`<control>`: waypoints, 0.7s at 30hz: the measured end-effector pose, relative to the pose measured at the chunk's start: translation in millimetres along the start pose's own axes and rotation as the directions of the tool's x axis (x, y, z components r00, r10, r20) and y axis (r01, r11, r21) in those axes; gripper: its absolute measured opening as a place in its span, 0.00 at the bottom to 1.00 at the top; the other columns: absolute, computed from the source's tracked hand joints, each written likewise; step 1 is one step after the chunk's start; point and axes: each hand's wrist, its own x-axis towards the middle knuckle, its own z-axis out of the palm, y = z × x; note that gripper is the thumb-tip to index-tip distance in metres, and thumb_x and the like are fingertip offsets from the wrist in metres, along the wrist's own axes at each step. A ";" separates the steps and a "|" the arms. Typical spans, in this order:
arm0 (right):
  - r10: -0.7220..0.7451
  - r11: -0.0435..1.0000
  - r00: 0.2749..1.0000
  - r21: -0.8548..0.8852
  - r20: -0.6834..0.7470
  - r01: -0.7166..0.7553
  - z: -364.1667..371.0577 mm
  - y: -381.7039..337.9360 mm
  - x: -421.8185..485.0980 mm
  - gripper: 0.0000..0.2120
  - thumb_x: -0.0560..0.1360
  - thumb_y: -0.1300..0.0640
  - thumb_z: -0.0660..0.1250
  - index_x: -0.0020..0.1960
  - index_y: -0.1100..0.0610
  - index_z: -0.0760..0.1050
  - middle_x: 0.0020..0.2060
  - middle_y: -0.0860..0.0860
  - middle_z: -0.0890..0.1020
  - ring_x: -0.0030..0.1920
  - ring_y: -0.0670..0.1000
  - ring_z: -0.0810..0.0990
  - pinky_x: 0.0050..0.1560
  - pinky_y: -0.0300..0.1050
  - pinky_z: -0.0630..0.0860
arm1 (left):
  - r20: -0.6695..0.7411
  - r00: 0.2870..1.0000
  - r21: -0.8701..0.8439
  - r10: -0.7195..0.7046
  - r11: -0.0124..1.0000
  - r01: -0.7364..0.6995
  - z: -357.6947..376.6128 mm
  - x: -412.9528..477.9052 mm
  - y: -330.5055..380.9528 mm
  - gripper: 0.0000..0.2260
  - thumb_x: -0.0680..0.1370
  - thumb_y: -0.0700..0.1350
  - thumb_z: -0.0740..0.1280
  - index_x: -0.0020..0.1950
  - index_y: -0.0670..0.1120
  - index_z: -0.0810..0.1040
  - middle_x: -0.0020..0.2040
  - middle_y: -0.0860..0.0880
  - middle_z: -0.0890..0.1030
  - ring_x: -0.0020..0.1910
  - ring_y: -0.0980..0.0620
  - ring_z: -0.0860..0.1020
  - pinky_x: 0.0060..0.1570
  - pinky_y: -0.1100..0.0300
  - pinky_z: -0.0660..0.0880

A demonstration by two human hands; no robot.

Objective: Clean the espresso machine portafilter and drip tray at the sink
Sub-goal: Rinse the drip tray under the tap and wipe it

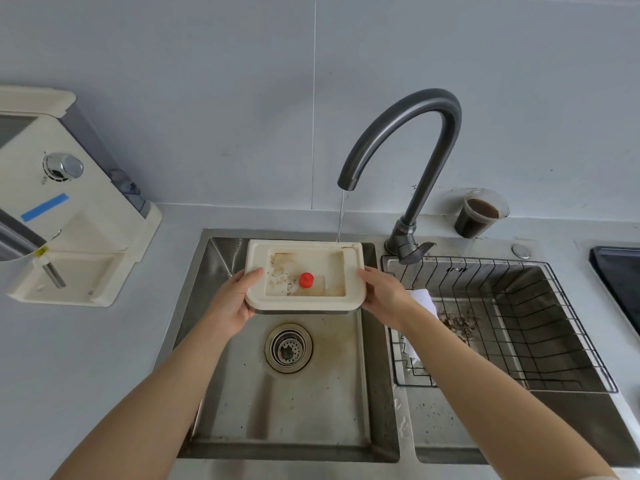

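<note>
Coffee-stained drip tray is held level just below-left of the faucet, long axis sideways, short ends pinched in the grip of the left hand and right hand. Only its far-right corner is hit by the water.

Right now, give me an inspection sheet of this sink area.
Surface: steel sink, left basin stained, strainer in its drain.
Job's things: tray held over left basin, brown stains inside, red float in it; stream from faucet hits its far right corner. Portafilter: nothing seen.
Clutter: cloth and grounds in basket, right basin; cup of dark liquid by the wall.
Hands: left hand grips tray's left edge; right hand grips its right edge.
Cables: nothing seen.
Surroundings: machine on left counter.
</note>
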 end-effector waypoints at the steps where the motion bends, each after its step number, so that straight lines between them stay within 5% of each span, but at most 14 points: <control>1: -0.010 1.000 1.000 -0.011 0.009 0.010 1.6 3.0 0.6 0.11 0.81 0.61 0.54 0.61 0.60 0.69 0.51 0.56 0.78 0.53 0.55 0.76 0.52 0.49 0.76 | -0.005 1.000 0.008 0.000 1.000 0.000 -3.6 -1.3 0.2 0.17 0.77 0.42 0.64 0.66 0.43 0.71 0.62 0.40 0.77 0.61 0.40 0.75 0.52 0.48 0.76; 11: -0.002 0.995 1.000 -0.099 0.016 0.003 13.8 7.4 -4.8 0.15 0.81 0.60 0.54 0.65 0.62 0.68 0.57 0.58 0.76 0.57 0.58 0.76 0.48 0.47 0.77 | -0.012 1.000 0.023 0.013 1.000 -0.012 -15.7 -9.0 3.4 0.15 0.76 0.43 0.64 0.63 0.43 0.72 0.54 0.44 0.80 0.50 0.47 0.78 0.38 0.56 0.79; 18: -0.009 0.993 1.000 -0.113 0.028 0.012 17.5 1.0 -6.1 0.13 0.81 0.60 0.54 0.63 0.62 0.69 0.48 0.54 0.78 0.49 0.54 0.77 0.43 0.45 0.77 | 0.004 1.000 0.009 0.002 1.000 -0.002 -15.9 -9.6 6.1 0.14 0.76 0.43 0.64 0.61 0.44 0.72 0.54 0.44 0.80 0.51 0.47 0.78 0.37 0.57 0.81; 21: -0.033 0.989 0.999 -0.146 0.029 0.037 13.8 -5.0 -7.7 0.13 0.81 0.60 0.54 0.63 0.62 0.69 0.51 0.56 0.78 0.50 0.55 0.77 0.48 0.47 0.77 | 0.024 1.000 -0.014 -0.012 1.000 0.012 -12.4 -8.0 5.6 0.15 0.77 0.43 0.64 0.63 0.44 0.72 0.56 0.44 0.79 0.53 0.46 0.78 0.46 0.52 0.77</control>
